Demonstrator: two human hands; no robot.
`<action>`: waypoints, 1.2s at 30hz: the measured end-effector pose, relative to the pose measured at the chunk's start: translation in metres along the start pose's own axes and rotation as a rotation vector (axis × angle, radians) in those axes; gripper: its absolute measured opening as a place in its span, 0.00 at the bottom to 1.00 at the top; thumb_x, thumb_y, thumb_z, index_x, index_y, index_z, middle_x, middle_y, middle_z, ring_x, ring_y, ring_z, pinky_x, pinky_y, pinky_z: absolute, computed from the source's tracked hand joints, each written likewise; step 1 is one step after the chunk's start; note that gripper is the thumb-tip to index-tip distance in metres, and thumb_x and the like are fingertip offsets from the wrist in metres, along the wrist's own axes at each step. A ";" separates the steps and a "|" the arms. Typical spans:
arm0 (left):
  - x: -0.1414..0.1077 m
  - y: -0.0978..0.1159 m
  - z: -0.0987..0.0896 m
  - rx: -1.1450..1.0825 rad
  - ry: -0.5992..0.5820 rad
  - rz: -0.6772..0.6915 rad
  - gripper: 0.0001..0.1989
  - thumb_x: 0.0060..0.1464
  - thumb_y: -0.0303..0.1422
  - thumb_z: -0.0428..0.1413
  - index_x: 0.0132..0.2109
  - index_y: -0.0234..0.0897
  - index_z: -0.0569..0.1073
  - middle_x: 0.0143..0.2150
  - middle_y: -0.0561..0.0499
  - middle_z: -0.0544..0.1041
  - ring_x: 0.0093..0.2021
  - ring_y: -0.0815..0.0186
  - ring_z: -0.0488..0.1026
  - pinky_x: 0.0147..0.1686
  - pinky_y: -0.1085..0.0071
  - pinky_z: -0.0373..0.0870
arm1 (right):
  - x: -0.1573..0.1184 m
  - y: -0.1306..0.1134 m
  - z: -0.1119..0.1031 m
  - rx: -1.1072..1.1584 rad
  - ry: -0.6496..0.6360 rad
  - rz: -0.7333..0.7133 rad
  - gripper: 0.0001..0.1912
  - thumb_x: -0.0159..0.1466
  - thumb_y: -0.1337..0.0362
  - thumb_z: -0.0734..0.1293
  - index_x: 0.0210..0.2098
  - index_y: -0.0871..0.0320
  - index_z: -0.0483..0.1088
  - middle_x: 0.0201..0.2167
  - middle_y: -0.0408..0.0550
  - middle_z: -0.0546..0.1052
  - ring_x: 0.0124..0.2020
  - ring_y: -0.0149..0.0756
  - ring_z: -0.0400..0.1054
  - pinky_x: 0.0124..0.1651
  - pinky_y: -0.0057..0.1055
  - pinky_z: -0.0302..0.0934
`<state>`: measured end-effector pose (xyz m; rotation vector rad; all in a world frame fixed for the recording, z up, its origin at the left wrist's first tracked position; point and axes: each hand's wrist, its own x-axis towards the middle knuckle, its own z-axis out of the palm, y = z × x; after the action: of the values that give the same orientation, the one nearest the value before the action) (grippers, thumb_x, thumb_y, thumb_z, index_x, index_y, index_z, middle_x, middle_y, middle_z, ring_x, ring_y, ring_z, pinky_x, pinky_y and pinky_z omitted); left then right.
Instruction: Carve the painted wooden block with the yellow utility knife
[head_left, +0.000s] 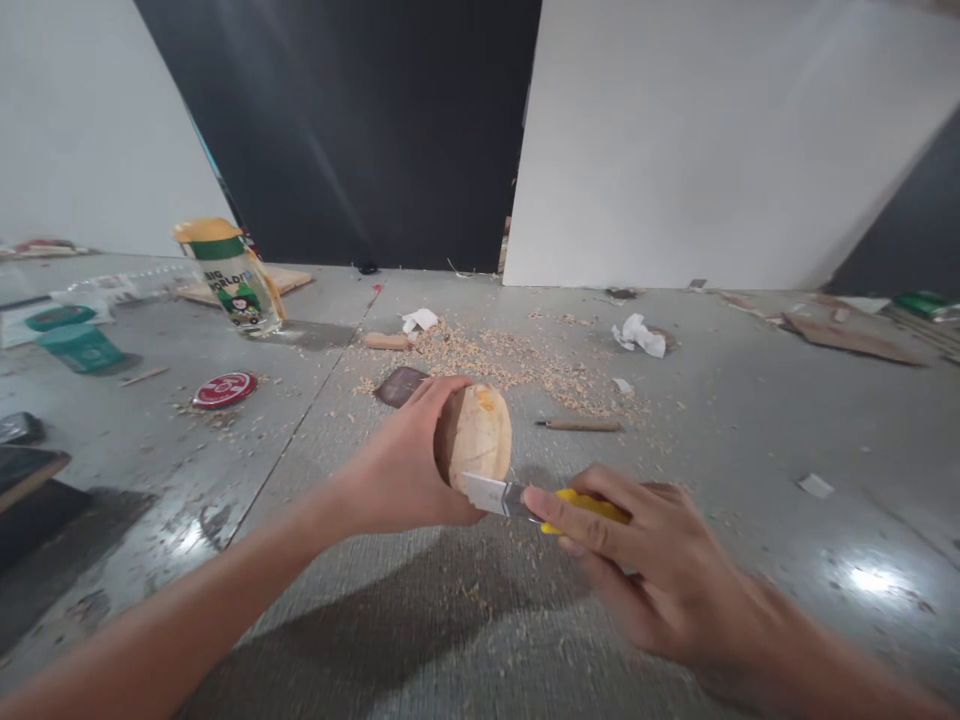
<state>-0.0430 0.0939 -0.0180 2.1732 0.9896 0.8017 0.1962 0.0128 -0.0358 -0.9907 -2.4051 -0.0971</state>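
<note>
Right hand [651,550], fingers closed round a yellow-handled knife [516,499], holds its blade [486,491] at the lower edge of a round wooden piece [480,435] clasped above the grey floor [739,405] by the left hand [412,460], fingers widely curved; shallow strokes clear of those fingers should serve best.

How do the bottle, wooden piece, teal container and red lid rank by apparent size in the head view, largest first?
1. Bottle and wooden piece: unsure; the left hand covers part of the piece, which is nearer the camera.
2. Teal container
3. Red lid
</note>
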 end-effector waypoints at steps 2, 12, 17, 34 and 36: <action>0.000 0.001 0.000 -0.064 -0.032 -0.014 0.45 0.33 0.33 0.67 0.58 0.38 0.55 0.57 0.40 0.63 0.55 0.51 0.66 0.52 0.55 0.67 | 0.000 0.000 0.000 -0.007 0.012 -0.012 0.28 0.64 0.75 0.59 0.62 0.50 0.60 0.32 0.43 0.70 0.28 0.32 0.65 0.25 0.26 0.53; 0.003 0.001 0.004 -0.259 -0.100 -0.062 0.43 0.34 0.29 0.65 0.57 0.39 0.54 0.49 0.45 0.67 0.45 0.59 0.70 0.40 0.64 0.70 | -0.003 0.003 0.004 -0.148 0.075 -0.060 0.28 0.63 0.73 0.60 0.62 0.48 0.64 0.33 0.45 0.71 0.25 0.32 0.63 0.24 0.28 0.56; 0.003 -0.004 0.000 -0.245 -0.087 -0.079 0.40 0.38 0.33 0.64 0.56 0.40 0.54 0.47 0.46 0.68 0.45 0.57 0.70 0.39 0.63 0.71 | -0.001 0.009 0.003 -0.170 0.095 -0.002 0.26 0.65 0.72 0.59 0.61 0.50 0.66 0.33 0.46 0.72 0.25 0.30 0.65 0.25 0.26 0.60; -0.002 -0.008 0.002 -0.063 -0.068 0.076 0.41 0.38 0.31 0.65 0.58 0.43 0.55 0.51 0.46 0.66 0.46 0.58 0.69 0.44 0.61 0.69 | 0.000 0.007 0.002 0.120 0.077 0.116 0.23 0.69 0.71 0.58 0.62 0.52 0.62 0.36 0.46 0.72 0.29 0.30 0.67 0.30 0.29 0.62; -0.003 -0.006 0.002 -0.051 -0.057 0.086 0.41 0.38 0.31 0.65 0.59 0.43 0.55 0.51 0.46 0.67 0.46 0.58 0.69 0.45 0.61 0.69 | 0.001 0.003 0.000 0.104 0.051 0.105 0.23 0.69 0.71 0.58 0.62 0.51 0.62 0.33 0.44 0.71 0.28 0.30 0.66 0.28 0.27 0.60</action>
<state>-0.0454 0.0945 -0.0250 2.1948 0.8442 0.7916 0.1978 0.0151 -0.0356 -1.0507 -2.2828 0.0401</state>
